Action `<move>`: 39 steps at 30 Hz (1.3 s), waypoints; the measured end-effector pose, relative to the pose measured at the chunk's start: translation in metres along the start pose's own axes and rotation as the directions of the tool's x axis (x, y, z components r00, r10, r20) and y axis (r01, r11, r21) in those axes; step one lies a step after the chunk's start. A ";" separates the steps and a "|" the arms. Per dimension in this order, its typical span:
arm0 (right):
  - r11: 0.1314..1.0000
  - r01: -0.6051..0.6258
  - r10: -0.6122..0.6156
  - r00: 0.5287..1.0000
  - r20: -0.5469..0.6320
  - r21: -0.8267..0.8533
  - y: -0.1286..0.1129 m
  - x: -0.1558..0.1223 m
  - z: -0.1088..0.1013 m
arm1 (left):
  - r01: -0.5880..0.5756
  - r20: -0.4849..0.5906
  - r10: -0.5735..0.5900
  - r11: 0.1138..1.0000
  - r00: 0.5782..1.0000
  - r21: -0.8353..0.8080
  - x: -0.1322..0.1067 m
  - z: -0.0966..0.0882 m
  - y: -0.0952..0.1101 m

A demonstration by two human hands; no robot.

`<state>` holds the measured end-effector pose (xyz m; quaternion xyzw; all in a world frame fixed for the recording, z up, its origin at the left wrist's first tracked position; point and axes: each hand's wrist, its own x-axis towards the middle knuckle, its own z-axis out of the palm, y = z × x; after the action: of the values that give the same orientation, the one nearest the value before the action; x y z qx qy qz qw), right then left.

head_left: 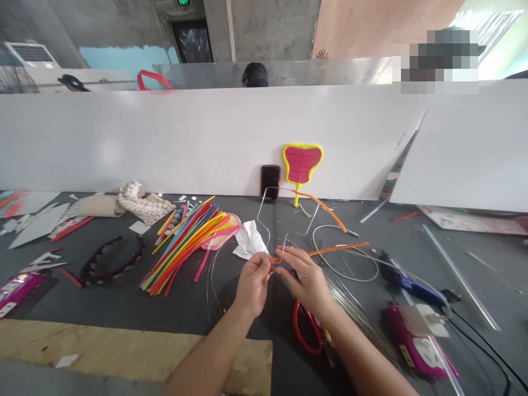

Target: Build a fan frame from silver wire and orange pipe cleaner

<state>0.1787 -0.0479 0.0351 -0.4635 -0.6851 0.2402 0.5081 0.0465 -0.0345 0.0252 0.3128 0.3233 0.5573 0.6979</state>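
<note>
Head view — left hand (254, 280) pinching orange strip (339, 248) — right hand (308, 278) palm-down.

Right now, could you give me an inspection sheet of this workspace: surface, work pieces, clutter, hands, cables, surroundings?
Surface: dark tabletop; wood board along the near left.
Work pieces: bent wire frame, with orange pipe cleaner along part of it.
Clutter: multicoloured pipe cleaners, crumpled tissue, red-handled scissors.
Hands: left hand pinches orange pipe cleaner; right hand is at the wire, grip unclear.
Cables: black cables at lower right, near a blue glue gun.
Surroundings: white panel behind; phone and yellow-edged hand fan upright before it; people beyond.
</note>
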 end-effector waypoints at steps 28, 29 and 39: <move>0.747 -0.442 0.476 0.877 0.064 0.498 0.006 -0.004 0.011 | -0.122 0.088 0.092 0.883 0.992 0.454 0.000 -0.004 0.004; 0.728 -0.449 0.485 0.872 0.074 0.519 0.006 -0.003 0.010 | -0.114 0.087 0.084 0.891 0.993 0.440 0.001 -0.005 0.003; 0.639 -0.501 0.519 0.841 0.154 0.584 0.006 -0.001 0.008 | -0.095 0.091 0.061 0.889 0.994 0.449 0.006 -0.009 0.002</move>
<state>0.1736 -0.0448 0.0270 -0.4539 -0.4059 0.5721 0.5495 0.0394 -0.0278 0.0214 0.4998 0.4050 0.4824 0.5946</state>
